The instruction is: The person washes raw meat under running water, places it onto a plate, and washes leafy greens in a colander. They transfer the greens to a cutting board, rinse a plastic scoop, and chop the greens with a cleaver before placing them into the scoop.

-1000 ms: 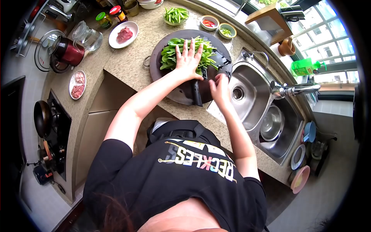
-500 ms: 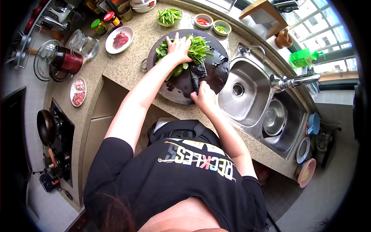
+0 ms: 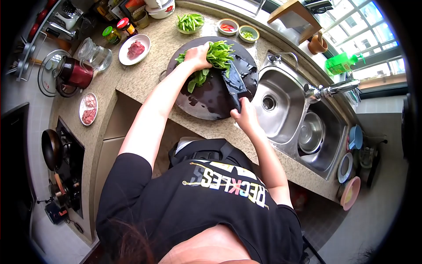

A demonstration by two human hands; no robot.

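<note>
A bunch of leafy greens [image 3: 220,53] lies on the round dark cutting board [image 3: 200,108], stems to the right and leaves to the left and below. My left hand [image 3: 198,57] is closed over the bunch from above, fingers curled around it. In my right hand [image 3: 247,115] is the handle of a kitchen knife [image 3: 235,81]. Its wide, dark wet blade lies at a slant just right of the greens, the tip end close to the stems. Whether the blade touches the board cannot be made out.
Right of the board is a double sink [image 3: 277,114] with a metal bowl [image 3: 310,132]. Behind it stand bowls of cut green pods [image 3: 190,22], red chilli [image 3: 227,27] and chopped green pieces [image 3: 249,34]. A plate of meat [image 3: 136,49] and glass jug [image 3: 96,56] stand left.
My left hand has gone from spread flat on the greens to curled around them. My right hand has shifted the knife to the right, with more of its blade showing.
</note>
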